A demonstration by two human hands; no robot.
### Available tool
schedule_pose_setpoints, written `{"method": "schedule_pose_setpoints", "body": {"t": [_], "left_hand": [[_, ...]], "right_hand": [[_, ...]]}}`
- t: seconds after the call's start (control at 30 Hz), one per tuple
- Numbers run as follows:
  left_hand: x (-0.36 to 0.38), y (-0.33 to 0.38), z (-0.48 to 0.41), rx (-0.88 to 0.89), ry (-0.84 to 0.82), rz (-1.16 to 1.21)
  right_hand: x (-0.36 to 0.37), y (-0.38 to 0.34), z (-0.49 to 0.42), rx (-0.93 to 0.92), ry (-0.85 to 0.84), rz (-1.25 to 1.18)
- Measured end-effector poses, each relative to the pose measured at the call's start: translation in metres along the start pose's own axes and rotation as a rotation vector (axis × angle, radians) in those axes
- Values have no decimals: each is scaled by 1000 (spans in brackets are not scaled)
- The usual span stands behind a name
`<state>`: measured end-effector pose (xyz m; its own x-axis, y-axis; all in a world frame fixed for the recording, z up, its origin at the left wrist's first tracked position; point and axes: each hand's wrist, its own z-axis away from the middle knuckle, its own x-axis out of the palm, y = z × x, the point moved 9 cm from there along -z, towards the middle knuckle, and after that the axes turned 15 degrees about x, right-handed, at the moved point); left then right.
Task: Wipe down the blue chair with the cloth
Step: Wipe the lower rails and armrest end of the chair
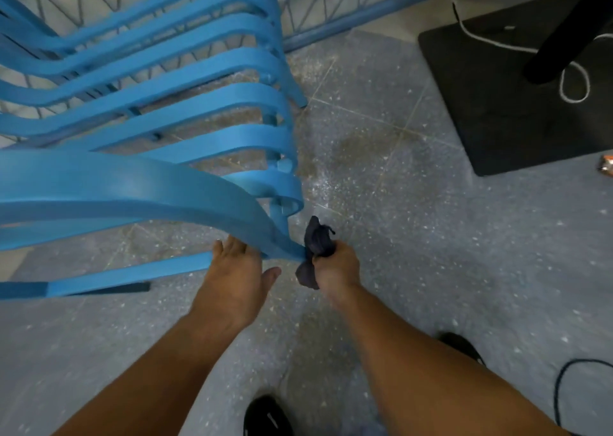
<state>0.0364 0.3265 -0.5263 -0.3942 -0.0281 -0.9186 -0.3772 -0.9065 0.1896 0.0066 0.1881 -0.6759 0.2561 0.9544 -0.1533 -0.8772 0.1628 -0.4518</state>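
A: What are the hands doing?

B: Both forearms reach forward. The left hand (237,269) is released, palm down, fingers tucked under the blue chair (142,130)'s curved rail. The right hand (336,266) is clenched around the dark cloth (315,243).

A: And the cloth?

B: Bunched against the rail's end; the chair's slats rise beyond, over the speckled floor (398,203).

Speckled grey tiled floor (414,236), a black stand base (497,110) at upper right, blue lattice railing (331,7) behind.
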Motion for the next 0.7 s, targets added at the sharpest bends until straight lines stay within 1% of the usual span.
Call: {"method": "schedule_pose_setpoints", "body": {"t": [0.07,0.17,0.23,0.3,0.37,0.47,0.57,0.67,0.7], "left_hand": [[8,-3,-9,-46,-7,-30],[17,-1,-15,-18,-39,-153],[20,-2,-18,32,-20,-232],[19,-4,-19,7,25,-214],[21,-5,-19,-28,37,-160],[23,-6,-18,-33,46,-163],[24,-8,-18,-43,32,-174],[25,-9,-18,-56,15,-164],[24,-9,-17,-56,10,-167]], "right_hand": [[1,5,-16,12,41,98],[2,13,-30,64,74,14],[3,18,-32,33,86,3],[2,21,-23,-20,65,-24],[0,19,-9,-90,21,-92],[-1,14,3,-186,-42,-136],[-1,11,-5,-158,-62,-115],[-3,5,-11,-79,-55,-60],[-3,0,-8,-85,-63,-60]]}}
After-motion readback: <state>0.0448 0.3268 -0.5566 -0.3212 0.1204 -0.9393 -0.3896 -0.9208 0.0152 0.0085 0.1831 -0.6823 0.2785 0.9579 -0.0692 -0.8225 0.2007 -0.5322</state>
